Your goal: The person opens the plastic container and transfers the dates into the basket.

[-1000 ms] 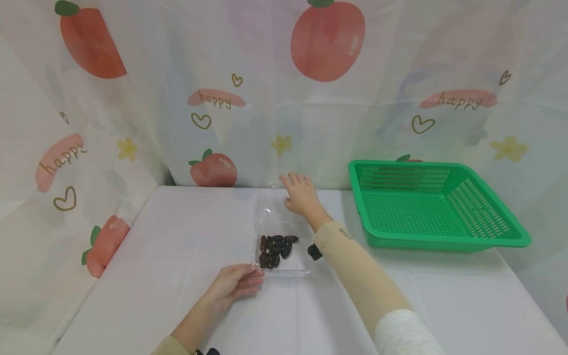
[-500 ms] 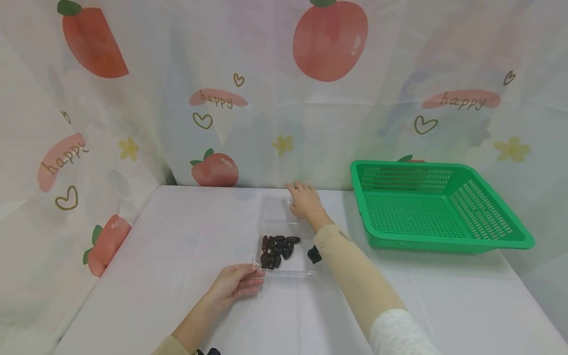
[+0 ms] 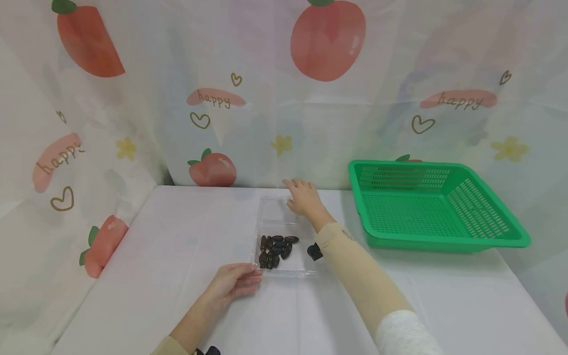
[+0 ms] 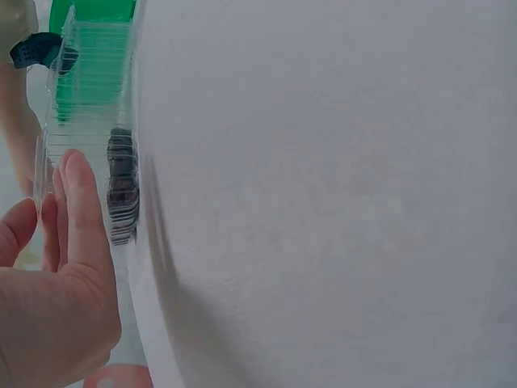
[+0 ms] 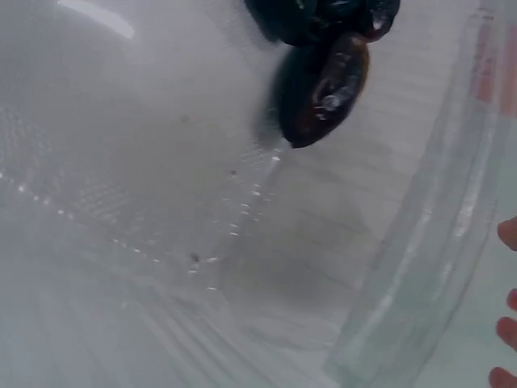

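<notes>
A clear plastic clamshell box [image 3: 290,273] lies opened out on the table, its lid side toward the back. Dark brown dates [image 3: 287,251] sit bunched in the left part of its near half; in the left wrist view the dates [image 4: 121,178] show through the side wall. My left hand [image 3: 235,283] pinches the box's near left corner, thumb above and fingers beneath the rim. At the back, my right hand [image 3: 306,199] rests with spread, straight fingers over the lid's far right edge. Only its fingertips [image 5: 507,330] show in the right wrist view.
A green perforated basket [image 3: 412,241] stands at the right rear of the white-covered table [image 3: 186,236]. A printed cloth [image 3: 266,113] hangs right behind the table. The black wrist camera [image 3: 315,252] of the right arm hangs beside the box's right edge.
The lid, raised a little at the back one second ago, now lies lower and flatter. My right hand has come down slightly with it; the left hand stays at the corner.
</notes>
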Demonstrator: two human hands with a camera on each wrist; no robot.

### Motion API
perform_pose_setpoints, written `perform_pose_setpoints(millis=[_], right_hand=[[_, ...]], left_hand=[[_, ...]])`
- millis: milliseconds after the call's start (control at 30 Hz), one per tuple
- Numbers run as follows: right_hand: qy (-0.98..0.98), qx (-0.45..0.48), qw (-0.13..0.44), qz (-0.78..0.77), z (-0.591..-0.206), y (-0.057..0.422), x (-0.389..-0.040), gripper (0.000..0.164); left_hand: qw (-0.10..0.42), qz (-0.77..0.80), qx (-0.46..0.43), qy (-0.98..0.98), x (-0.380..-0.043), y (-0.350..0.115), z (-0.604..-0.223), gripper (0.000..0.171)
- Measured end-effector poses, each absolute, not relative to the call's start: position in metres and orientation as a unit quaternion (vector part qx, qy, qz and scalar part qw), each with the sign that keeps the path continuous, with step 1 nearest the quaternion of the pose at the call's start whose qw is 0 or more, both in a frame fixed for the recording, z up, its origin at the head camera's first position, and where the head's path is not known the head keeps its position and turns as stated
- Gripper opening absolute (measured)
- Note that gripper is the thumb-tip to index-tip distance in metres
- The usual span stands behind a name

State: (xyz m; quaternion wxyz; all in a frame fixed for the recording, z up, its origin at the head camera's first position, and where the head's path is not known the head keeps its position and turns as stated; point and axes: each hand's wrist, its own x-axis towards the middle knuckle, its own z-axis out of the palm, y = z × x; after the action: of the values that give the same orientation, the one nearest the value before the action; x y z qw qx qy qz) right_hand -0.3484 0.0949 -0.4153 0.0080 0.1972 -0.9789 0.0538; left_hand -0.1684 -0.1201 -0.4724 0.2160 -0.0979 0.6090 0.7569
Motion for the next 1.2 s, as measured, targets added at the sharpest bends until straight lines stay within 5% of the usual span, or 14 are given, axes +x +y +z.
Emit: perform_pose_setpoints(millis=[300,633,1200], right_hand=[[-0.973,0.211,-0.028,0.085,-0.392,0.095,-0.328,0.065],[-0.957,0.273,0.019,0.093,-0.378,0.106,-0.285,0.062],[-0.911,0.396,0.111,0.029,-0.431,0.123,-0.249,0.051]], left_hand=[[0.194,0.748,-0.144,0.619,-0.179,-0.124,-0.462,0.043],[0.187,0.708,-0.123,0.67,-0.199,-0.128,-0.457,0.04],[0.186,0.707,-0.123,0.671,-0.207,-0.123,-0.463,0.044]])
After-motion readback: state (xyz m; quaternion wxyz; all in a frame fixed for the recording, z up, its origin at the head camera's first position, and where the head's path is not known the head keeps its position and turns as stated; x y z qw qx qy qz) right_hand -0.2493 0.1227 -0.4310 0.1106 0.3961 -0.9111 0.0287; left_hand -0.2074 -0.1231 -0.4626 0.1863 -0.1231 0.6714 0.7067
